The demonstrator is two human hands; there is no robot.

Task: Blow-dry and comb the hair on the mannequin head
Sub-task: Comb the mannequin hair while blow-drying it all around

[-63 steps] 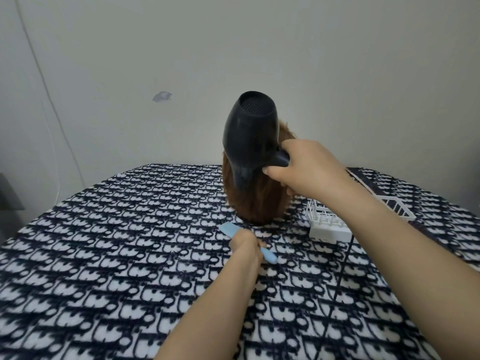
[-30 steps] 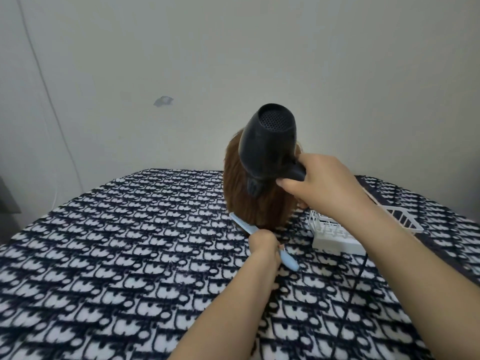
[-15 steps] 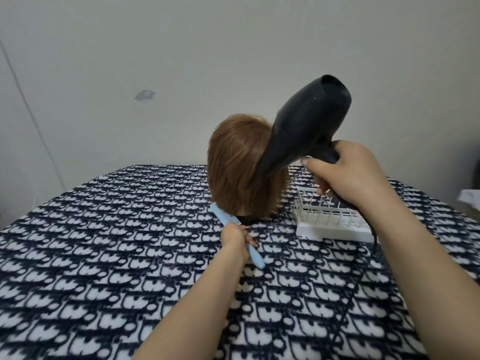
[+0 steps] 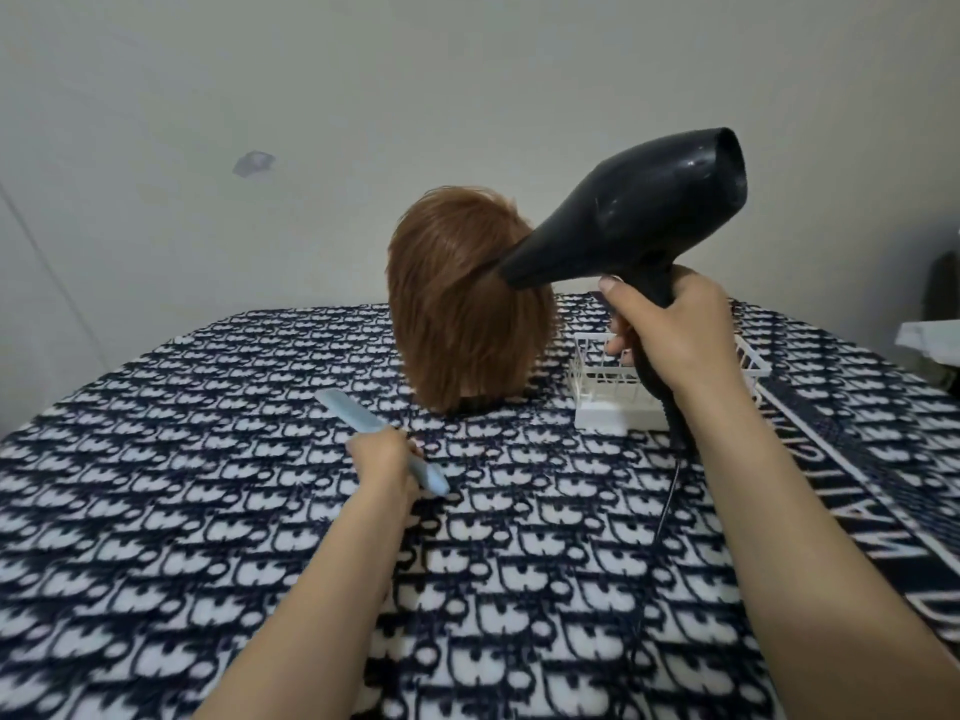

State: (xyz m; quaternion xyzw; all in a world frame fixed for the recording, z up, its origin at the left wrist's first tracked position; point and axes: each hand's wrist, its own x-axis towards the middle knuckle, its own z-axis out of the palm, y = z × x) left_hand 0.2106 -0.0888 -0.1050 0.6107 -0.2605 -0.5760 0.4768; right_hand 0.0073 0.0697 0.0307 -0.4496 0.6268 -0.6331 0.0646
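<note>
Head view. Mannequin head (image 4: 462,309) stands upright toward the far edge of the tabletop (image 4: 156,511), its brown hair facing the camera. Right hand (image 4: 670,330) is wrapped round the handle of the hair dryer (image 4: 639,210), whose nozzle is pressed at or into the hair's right side. Left hand (image 4: 384,454) is closed round a blue comb (image 4: 348,415), low over the cloth and just short of the hair. A white basket (image 4: 597,402) sits just right of the head.

Risks: with the nozzle this close, strands could scorch or tangle. A sideways push might tip the head. The cord (image 4: 670,491) trails beside the basket and may snag it.
</note>
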